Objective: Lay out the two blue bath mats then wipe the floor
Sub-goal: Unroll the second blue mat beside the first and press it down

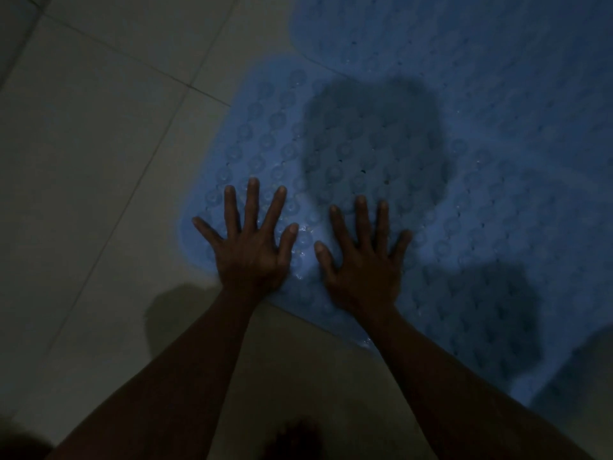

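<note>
A blue bath mat [414, 194] with rows of round bumps lies flat on the pale tiled floor [99, 154], filling the middle and right of the head view. A second blue bath mat [481, 38] lies beyond it at the top right, and their edges look overlapped. My left hand [250, 250] presses flat on the near mat's left corner, fingers spread. My right hand [361, 263] presses flat beside it, fingers spread too. Neither hand holds anything. The scene is dim, and my head's shadow falls on the mat.
Pale floor tiles with dark grout lines spread to the left and toward me. A foot [295, 439] shows dimly at the bottom centre, between my forearms. Small wet glints sit on the mat near my hands.
</note>
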Demonstrator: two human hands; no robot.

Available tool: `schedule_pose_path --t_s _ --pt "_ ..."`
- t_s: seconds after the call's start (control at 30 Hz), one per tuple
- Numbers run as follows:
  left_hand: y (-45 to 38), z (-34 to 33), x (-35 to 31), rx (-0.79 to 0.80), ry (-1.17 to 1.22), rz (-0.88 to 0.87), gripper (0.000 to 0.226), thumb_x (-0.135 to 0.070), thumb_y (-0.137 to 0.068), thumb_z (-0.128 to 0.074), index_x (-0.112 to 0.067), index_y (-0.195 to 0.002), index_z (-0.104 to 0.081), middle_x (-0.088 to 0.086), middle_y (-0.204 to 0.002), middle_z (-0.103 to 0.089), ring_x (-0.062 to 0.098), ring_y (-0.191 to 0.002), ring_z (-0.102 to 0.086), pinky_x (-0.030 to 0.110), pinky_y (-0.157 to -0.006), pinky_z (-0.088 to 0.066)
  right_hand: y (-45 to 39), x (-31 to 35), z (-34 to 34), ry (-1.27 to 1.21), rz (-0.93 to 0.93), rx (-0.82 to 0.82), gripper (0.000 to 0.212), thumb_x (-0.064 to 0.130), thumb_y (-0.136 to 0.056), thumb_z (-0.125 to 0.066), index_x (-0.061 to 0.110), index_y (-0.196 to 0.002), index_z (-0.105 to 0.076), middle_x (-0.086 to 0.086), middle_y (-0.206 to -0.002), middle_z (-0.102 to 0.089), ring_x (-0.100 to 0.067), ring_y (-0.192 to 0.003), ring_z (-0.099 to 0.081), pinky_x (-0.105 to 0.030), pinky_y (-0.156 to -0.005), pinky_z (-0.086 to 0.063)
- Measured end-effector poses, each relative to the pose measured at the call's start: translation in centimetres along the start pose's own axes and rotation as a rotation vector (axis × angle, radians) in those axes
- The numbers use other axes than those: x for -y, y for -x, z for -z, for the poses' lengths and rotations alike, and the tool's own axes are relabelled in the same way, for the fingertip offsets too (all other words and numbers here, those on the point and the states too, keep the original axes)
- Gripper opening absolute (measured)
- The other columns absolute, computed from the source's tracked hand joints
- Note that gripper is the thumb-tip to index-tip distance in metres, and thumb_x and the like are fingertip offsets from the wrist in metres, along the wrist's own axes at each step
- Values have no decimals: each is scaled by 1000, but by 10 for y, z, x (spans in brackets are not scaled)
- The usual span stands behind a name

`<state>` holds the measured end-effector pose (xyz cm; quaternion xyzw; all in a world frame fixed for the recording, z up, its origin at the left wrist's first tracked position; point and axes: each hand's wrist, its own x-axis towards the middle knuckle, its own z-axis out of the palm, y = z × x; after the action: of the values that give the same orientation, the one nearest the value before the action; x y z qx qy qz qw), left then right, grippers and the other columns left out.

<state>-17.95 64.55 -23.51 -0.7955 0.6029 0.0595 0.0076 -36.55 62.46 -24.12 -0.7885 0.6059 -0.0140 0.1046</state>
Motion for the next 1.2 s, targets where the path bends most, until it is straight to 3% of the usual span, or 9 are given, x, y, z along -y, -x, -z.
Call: schedule_pose_path --t_s 0.23,0.43,0.5,0.67,0.8,0.97,1.2 --pt "-1 5 -1 136 76 16 60 -65 -102 -18 -50 -156 4 -10 -168 12 25 -153 19 79 -109 6 2 -2 -7 -50 -1 -101 63 64 -99 -36 38 -156 -31 -3 -168 -18 -33 -156 -8 -68 -118 -6" --pt "4 15 -14 196 83 53 65 -72 -97 -6 -49 -155 11 -7 -167 17 23 -152 22 71 -113 13 9 -14 1 -257 -5 -63 61 52 -98 -42 33 -155 -35 -3 -167 -22 -29 -155 -12 -67 -118 -13" --pt "13 17 -41 146 118 -22 66 -68 -99 -13 -43 -158 3 -2 -169 10 25 -154 16 70 -115 12 31 -40 9 -252 -73 -73 63 52 -97 -38 32 -157 -31 -4 -167 -20 -29 -155 -12 -65 -121 -11" --pt "55 5 -157 137 117 -361 66 -62 -100 -22 -37 -160 -11 2 -169 0 30 -155 4 73 -114 2 117 -146 25 -167 -467 -124 70 59 -94 -32 35 -159 -23 -1 -169 -12 -28 -156 -8 -64 -119 -10" --pt "79 -13 -229 169 47 -569 67 -67 -98 -22 -42 -159 -10 0 -169 1 31 -155 6 76 -112 -3 153 -207 30 -160 -557 -46 72 63 -95 -29 42 -159 -6 4 -169 5 -25 -156 6 -67 -119 -7" --pt "80 -27 -251 165 0 -552 66 -70 -98 -22 -47 -157 -3 -4 -169 7 29 -154 16 75 -111 8 154 -215 18 -111 -530 -77 70 66 -96 -29 42 -159 -10 4 -170 -2 -27 -156 2 -66 -119 -8" --pt "80 -25 -253 182 -31 -537 66 -68 -99 -16 -46 -157 8 -4 -168 14 28 -153 21 74 -113 7 154 -217 18 -86 -502 -80 72 67 -98 -29 37 -160 -9 1 -170 2 -28 -156 7 -66 -120 -4"
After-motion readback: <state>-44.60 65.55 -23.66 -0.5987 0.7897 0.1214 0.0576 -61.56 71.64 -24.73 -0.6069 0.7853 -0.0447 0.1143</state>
